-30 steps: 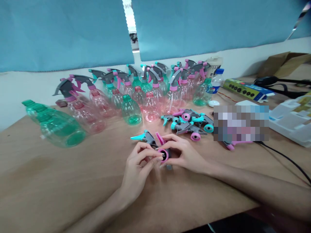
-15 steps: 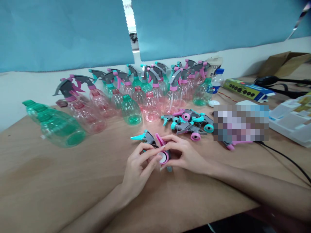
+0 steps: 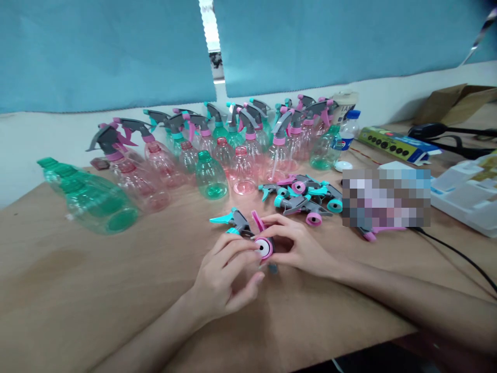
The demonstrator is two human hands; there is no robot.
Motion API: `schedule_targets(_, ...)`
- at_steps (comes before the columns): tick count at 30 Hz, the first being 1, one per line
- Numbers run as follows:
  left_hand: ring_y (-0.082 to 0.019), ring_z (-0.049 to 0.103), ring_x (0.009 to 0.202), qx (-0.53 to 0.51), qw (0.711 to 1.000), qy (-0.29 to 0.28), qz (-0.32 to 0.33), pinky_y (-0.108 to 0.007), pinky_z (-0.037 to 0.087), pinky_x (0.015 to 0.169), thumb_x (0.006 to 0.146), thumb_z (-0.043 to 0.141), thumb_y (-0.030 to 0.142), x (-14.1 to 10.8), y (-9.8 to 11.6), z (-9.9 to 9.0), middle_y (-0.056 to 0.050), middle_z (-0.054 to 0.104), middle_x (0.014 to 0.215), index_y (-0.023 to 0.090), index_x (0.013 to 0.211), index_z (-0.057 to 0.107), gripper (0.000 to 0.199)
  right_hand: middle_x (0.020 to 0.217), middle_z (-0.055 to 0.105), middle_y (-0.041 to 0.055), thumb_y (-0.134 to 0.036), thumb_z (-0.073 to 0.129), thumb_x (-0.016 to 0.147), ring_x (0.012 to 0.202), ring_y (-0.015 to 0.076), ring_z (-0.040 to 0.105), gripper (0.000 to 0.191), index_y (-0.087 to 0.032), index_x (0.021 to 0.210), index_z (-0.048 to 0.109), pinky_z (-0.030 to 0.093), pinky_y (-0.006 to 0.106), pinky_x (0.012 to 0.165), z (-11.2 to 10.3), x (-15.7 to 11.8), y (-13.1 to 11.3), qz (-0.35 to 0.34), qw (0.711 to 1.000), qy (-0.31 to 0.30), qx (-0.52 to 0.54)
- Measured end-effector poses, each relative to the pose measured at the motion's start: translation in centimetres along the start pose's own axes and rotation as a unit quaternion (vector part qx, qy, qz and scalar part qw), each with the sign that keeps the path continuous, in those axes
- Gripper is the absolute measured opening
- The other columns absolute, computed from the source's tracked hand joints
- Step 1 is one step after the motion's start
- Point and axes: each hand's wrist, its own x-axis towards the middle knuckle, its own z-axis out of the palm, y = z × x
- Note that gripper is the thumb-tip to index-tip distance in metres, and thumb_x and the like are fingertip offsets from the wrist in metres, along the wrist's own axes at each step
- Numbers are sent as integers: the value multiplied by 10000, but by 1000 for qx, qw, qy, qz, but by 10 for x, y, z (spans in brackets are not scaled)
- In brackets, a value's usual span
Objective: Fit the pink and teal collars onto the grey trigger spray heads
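My right hand (image 3: 297, 246) grips a pink and grey spray head (image 3: 265, 249) whose round collar faces me, showing a white disc with a dark hole. At the left of that collar is my left hand (image 3: 229, 274), its fingertips at the disc and its thumb held apart below. Just behind my left hand lies a spray head with a turquoise trigger (image 3: 221, 219). Several loose spray heads (image 3: 298, 199) in grey, pink and turquoise are heaped beyond my right hand.
Bottles with spray heads fitted (image 3: 248, 127) stand in rows at the back. Uncapped green bottles (image 3: 93, 199) lean at the left; an uncapped green one (image 3: 212, 176) stands in front. At the right are a Pepsi bottle (image 3: 348, 132), a box (image 3: 396, 145) and a plastic tray (image 3: 466, 202).
My left thumb has come away from the collar and moved down, and the left fingers have spread. The white disc now shows more fully. My right hand keeps its hold.
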Motion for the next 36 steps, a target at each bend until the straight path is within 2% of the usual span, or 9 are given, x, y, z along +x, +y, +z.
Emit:
schedule_targets(11,-217,570,898,-4,1000,1,-11,-377,523,777,760,602,150,1,2,4,-78,681,965,187,1054,590,296,1179,552,70,-294,736,738,1131,233,532,307,-246,1030,655,434,437,961,0,0,0,-4,1000,-11,-9)
schedule_targets(23,-238,547,938,-9,1000,-20,-7,-412,487,811,750,591,205,-2,-1,2,-83,666,1003,196,1017,609,267,1166,558,62,-299,746,727,1126,235,530,297,-253,1009,665,441,439,956,-1,0,-2,-3,1000,-16,-22)
schedule_targets(36,-232,572,877,80,996,-38,5,-356,426,761,767,600,290,4,4,1,-57,703,937,210,952,636,205,1187,559,70,-294,756,715,1149,246,524,321,-248,1020,670,431,442,974,0,-1,0,-10,999,-13,-34)
